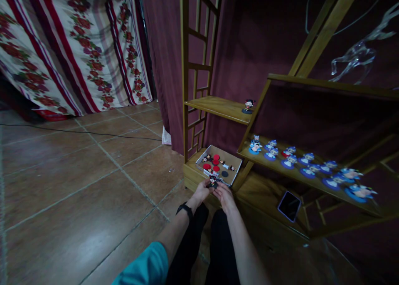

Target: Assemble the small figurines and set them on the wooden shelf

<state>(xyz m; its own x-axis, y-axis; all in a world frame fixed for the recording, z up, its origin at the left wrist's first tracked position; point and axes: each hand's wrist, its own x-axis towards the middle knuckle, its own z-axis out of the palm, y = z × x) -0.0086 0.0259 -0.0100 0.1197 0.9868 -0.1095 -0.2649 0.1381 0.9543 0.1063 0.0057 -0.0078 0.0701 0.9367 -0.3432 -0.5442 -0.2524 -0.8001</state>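
Observation:
Between my two hands, just in front of the box, is a small figurine (212, 181) with black hair and a dark round base. My left hand (201, 191) grips it from the left, a black band on that wrist. Fingers of my right hand (223, 194) close on its base from the right. Behind them an open cardboard box (236, 168) rests on the low shelf. Inside lie several loose figurines, red discs (215, 159) and a dark disc (225, 174).
A similar figurine (248, 106) stands on the upper left shelf (218, 107). Several blue-based figurines (289, 162) line the middle shelf. A phone (289, 206) lies on the bottom shelf. A clear deer ornament (355, 56) stands top right. A black cable (124, 135) crosses the tiled floor.

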